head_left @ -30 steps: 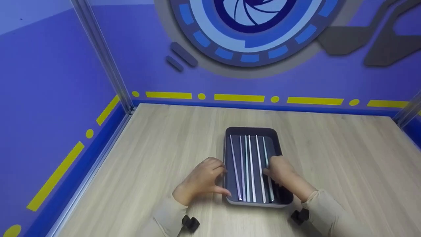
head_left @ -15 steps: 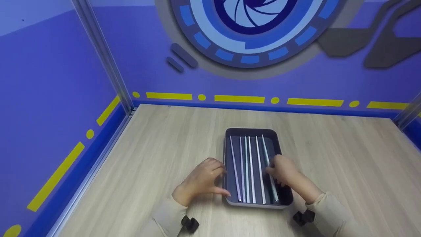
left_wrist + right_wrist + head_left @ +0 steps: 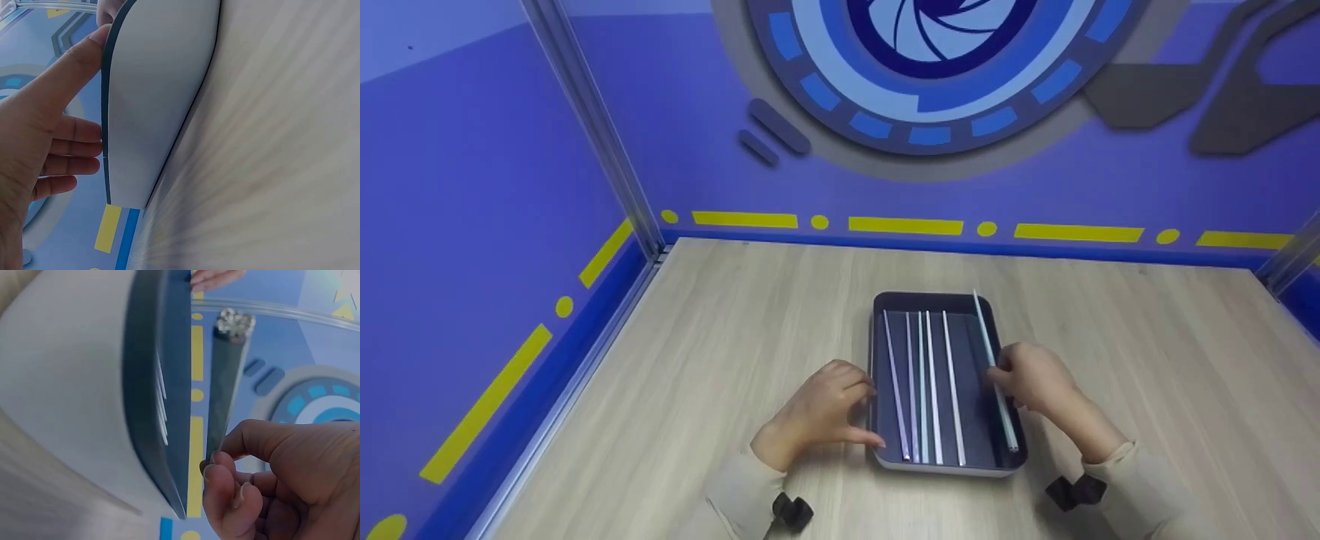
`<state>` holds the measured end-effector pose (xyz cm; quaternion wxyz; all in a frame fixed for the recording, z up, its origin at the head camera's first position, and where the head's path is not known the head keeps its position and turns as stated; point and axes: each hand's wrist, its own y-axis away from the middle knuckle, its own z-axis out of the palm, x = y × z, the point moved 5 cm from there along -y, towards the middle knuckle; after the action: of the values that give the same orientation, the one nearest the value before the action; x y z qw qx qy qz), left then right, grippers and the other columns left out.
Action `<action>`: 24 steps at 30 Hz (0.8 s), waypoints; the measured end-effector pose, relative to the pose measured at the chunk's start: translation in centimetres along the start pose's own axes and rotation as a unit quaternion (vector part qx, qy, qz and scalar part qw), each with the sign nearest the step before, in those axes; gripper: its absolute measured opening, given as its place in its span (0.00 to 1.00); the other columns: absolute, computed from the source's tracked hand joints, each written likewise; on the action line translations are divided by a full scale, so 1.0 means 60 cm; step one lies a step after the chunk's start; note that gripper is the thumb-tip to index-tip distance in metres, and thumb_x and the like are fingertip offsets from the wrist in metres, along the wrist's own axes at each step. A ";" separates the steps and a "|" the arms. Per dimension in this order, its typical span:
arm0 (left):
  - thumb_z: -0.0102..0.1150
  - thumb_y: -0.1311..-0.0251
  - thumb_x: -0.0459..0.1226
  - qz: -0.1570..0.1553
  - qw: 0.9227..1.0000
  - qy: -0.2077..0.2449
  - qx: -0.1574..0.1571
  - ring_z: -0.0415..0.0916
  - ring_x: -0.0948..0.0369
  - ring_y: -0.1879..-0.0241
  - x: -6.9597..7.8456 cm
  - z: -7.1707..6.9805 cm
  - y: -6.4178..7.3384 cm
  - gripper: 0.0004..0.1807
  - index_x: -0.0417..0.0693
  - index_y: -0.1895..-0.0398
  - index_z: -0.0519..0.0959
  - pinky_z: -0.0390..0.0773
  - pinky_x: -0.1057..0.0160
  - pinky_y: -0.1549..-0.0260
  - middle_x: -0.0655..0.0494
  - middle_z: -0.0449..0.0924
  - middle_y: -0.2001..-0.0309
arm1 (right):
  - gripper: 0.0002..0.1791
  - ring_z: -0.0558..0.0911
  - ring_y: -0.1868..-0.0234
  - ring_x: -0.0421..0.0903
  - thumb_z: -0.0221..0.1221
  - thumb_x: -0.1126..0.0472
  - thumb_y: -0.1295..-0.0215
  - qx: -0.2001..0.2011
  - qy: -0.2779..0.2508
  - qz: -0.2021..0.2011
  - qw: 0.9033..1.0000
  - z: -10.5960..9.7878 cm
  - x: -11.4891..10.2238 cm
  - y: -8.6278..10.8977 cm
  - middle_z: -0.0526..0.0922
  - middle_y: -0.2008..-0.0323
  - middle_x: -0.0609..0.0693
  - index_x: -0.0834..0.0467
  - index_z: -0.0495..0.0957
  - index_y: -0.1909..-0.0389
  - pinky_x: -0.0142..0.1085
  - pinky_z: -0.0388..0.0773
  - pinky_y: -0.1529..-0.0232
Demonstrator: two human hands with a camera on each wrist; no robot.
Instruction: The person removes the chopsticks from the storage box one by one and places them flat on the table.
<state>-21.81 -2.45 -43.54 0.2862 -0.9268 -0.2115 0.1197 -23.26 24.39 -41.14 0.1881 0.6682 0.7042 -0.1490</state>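
Observation:
My right hand (image 3: 1041,381) pinches a shiny metal chopstick (image 3: 985,334) between thumb and fingers. The chopstick overlaps the right side of the dark tray (image 3: 941,471) in the head view, its thin tip pointing away from me. In the right wrist view, its square, patterned butt end (image 3: 235,323) shows beside the tray wall. Several more metal chopsticks (image 3: 934,390) lie lengthwise in the tray's left and middle. At the tray's left side my left hand (image 3: 821,409) rests its thumb on the rim (image 3: 106,112), its other fingers extended along the edge.
The tray stands on a light wood table (image 3: 750,315). A blue wall (image 3: 682,135) with yellow dashes rises behind it, and a metal post (image 3: 592,120) marks the back left corner. Each sleeve has a small black device (image 3: 793,512) at the wrist.
The chopstick in my right hand has been raised from among the others and shifted right to the tray's right side. The left hand stays at the tray's left edge.

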 end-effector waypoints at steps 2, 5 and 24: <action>0.67 0.68 0.68 0.002 1.000 -0.002 0.001 0.77 0.63 0.61 0.000 0.000 0.000 0.35 0.48 0.70 0.81 0.75 0.66 0.50 0.60 0.81 0.65 | 0.12 0.74 0.88 0.40 0.56 0.60 0.39 -0.002 -0.001 0.001 1.000 -0.007 0.006 0.001 0.77 0.86 0.49 0.60 0.73 0.80 0.32 0.71 0.88; 0.67 0.66 0.68 0.003 1.000 -0.002 0.001 0.77 0.62 0.61 0.001 -0.001 0.000 0.35 0.48 0.70 0.81 0.75 0.65 0.50 0.59 0.81 0.65 | 0.11 0.75 0.87 0.40 0.55 0.60 0.39 -0.006 -0.003 0.002 1.000 -0.015 0.016 0.003 0.78 0.85 0.49 0.60 0.73 0.79 0.33 0.71 0.86; 0.65 0.55 0.63 0.014 1.000 0.003 0.017 0.76 0.62 0.62 0.001 -0.002 0.001 0.27 0.48 0.71 0.80 0.75 0.66 0.51 0.59 0.80 0.66 | 0.12 0.72 0.86 0.41 0.53 0.61 0.37 -0.016 0.011 -0.005 1.000 -0.021 0.080 0.010 0.74 0.86 0.47 0.59 0.72 0.80 0.33 0.67 0.82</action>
<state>-21.71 -2.54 -43.48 0.3003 -0.9252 -0.1957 0.1248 -22.94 29.28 -42.22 0.1904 0.6635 0.7115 -0.1315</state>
